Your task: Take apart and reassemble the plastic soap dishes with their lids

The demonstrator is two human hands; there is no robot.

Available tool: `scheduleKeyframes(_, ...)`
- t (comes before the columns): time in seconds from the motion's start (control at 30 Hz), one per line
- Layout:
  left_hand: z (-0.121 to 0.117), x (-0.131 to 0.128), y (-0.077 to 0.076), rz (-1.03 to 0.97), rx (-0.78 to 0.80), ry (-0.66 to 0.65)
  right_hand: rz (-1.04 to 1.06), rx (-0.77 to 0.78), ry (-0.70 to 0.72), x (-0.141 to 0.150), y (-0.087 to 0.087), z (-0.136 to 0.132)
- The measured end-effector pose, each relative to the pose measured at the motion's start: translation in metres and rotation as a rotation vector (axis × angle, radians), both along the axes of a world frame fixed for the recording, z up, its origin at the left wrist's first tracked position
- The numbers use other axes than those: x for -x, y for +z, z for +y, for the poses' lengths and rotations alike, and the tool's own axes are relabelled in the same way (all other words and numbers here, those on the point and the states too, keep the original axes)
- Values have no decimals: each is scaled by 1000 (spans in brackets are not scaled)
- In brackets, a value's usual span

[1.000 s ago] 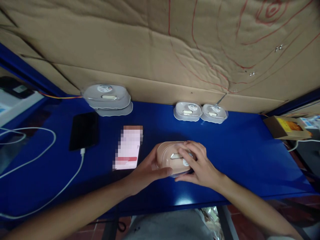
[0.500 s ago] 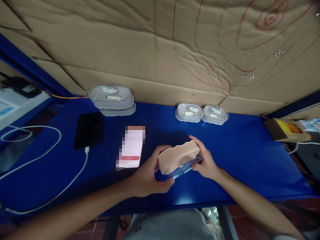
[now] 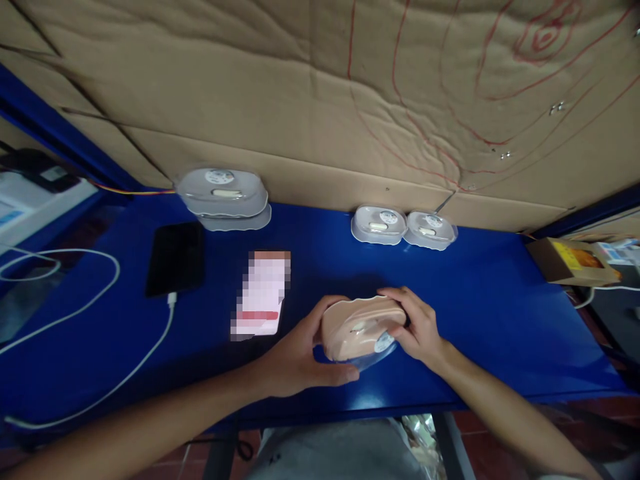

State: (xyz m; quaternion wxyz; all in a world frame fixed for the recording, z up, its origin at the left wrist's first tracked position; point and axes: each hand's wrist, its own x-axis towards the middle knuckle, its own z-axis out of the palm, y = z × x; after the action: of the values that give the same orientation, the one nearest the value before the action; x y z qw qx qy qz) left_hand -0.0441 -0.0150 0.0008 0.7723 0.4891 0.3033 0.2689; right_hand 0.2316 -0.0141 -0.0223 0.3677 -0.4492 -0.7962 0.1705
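A pink oval container with a clear lid is held between both hands just above the near part of the blue table. My left hand wraps its left end, thumb under the front edge. My right hand grips its right end with fingers curled over the top. The container is tilted toward me, showing a small white tab and a round sticker on its lid.
Two small lidded containers sit at the back by the cardboard wall, a larger stacked one at the back left. A black phone on a white cable and a lit phone lie left of my hands. A cardboard box sits far right.
The container was flat on the table under my hands, then lifted and tipped on edge; now it is turned back with its lid facing me, still in both hands.
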Motion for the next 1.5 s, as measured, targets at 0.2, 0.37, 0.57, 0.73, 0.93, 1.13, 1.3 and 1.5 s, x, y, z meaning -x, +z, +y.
scheduleKeyframes(0.2, -3, -1, -1, 102, -101, 106, -22, 8, 32, -2, -4, 3)
scheduleKeyframes(0.37, 5, -7, -3, -84, 64, 181, 17, 0, 152, -8, -2, 12)
scheduleKeyframes(0.57, 7, -8, -4, -75, 188, 242, -23, 69, 295, -6, 3, 10)
scheduleKeyframes(0.73, 6, -7, -3, -36, 263, 217, -14, 105, 292, -4, 2, 11)
scheduleKeyframes(0.93, 7, -7, -3, -100, 230, 211, 74, 220, 251, -4, 3, 15)
scheduleKeyframes(1.13, 11, -6, -5, -91, 146, 205, -31, 182, 285, -6, 7, 12)
scheduleKeyframes(1.3, 11, -6, -4, -59, 126, 235, -114, 171, 307, -8, 7, 10)
scheduleKeyframes(1.5, 9, -7, -4, -95, 381, 205, -209, -38, 369, -4, 4, 7)
